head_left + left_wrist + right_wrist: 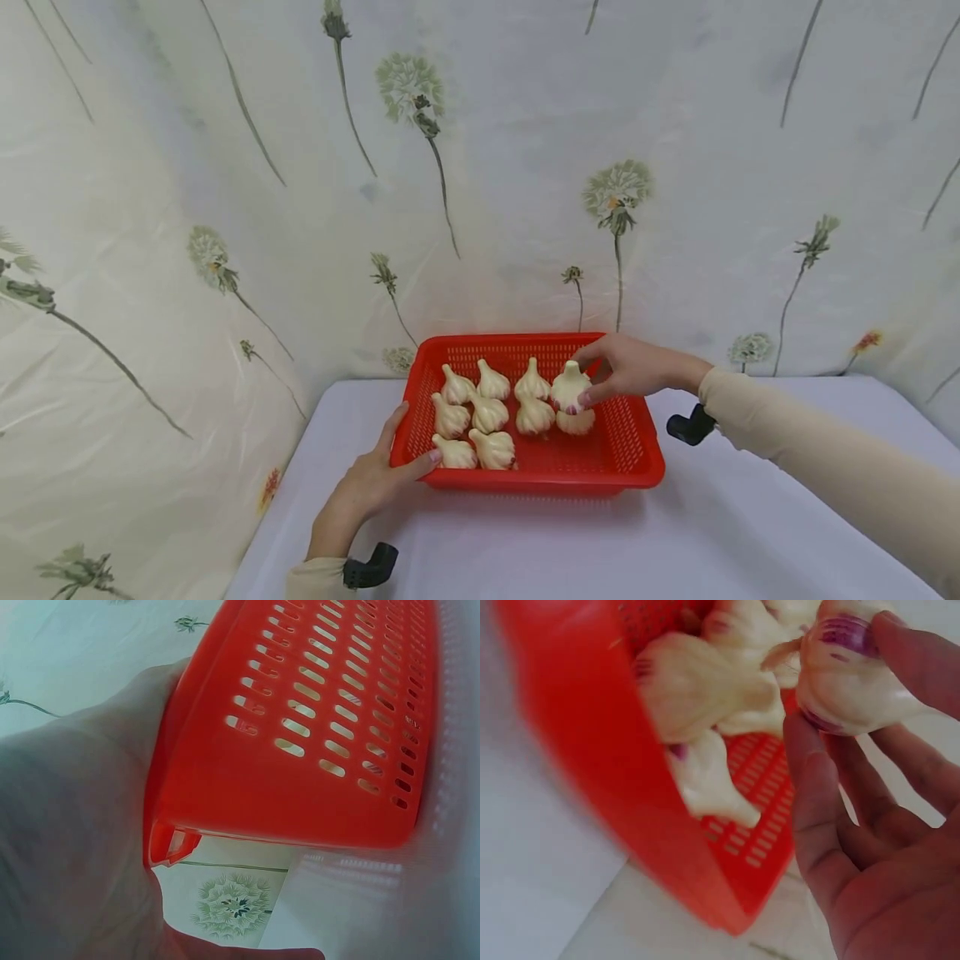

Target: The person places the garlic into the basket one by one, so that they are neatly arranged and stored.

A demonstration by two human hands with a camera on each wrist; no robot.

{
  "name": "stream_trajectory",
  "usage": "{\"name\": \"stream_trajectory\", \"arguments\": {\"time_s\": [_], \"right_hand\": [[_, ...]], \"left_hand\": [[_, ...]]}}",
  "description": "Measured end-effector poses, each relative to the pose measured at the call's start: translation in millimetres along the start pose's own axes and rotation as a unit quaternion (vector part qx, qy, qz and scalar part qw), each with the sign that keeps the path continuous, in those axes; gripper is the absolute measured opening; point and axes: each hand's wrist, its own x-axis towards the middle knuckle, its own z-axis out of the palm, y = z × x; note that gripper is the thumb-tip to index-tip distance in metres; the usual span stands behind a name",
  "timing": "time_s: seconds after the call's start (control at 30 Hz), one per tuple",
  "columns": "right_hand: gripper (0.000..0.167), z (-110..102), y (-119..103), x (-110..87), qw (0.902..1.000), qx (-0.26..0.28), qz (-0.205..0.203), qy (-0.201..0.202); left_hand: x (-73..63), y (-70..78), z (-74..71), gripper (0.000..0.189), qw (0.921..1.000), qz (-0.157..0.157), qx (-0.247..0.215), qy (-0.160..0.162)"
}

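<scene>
A red plastic basket [525,478] holds several garlic bulbs, pale with purple marks near the base. My left hand [372,481] grips its near left corner, thumb over the front rim and fingers along the left side. From the left wrist the slotted outer wall [225,787] shows beside the palm. Over the right part of the basket, my right hand [633,367] pinches one garlic bulb [570,390] between thumb and fingers. That held bulb [847,671] overlaps another bulb [576,422] below it in the head view. Two more bulbs [453,452] lie by the left thumb.
The basket stands on a table with a white cover [525,550]. A curtain [510,208] printed with dandelions hangs behind and to the left. Bare red floor [555,450] of the basket shows at its front right. Each wrist wears a black camera mount [371,567].
</scene>
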Motion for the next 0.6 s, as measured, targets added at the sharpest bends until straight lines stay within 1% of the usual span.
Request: {"name": "stream_trajectory", "arguments": {"time_s": [0.2,0.33,0.43,0.6], "right_hand": [[0.055,17,-10,20.7,0.9985,0.002,-0.003,-0.055],[0.053,29,-12,30.4,0.9976,-0.005,-0.001,-0.069],[0.052,38,-14,37.0,0.9970,-0.010,0.013,-0.076],[0.046,50,-17,46.2,0.9949,-0.029,-0.002,-0.096]], "left_hand": [[0.4,-0.1,-1.7,0.106,1.0000,0.002,0.003,-0.002],[1.0,-1.1,-1.3,0.105,1.0000,0.002,0.001,-0.003],[1.9,-1.8,-1.0,0.104,1.0000,0.002,0.000,-0.004],[3.2,-2.6,-1.1,0.106,1.0000,-0.003,-0.004,-0.004]]}}
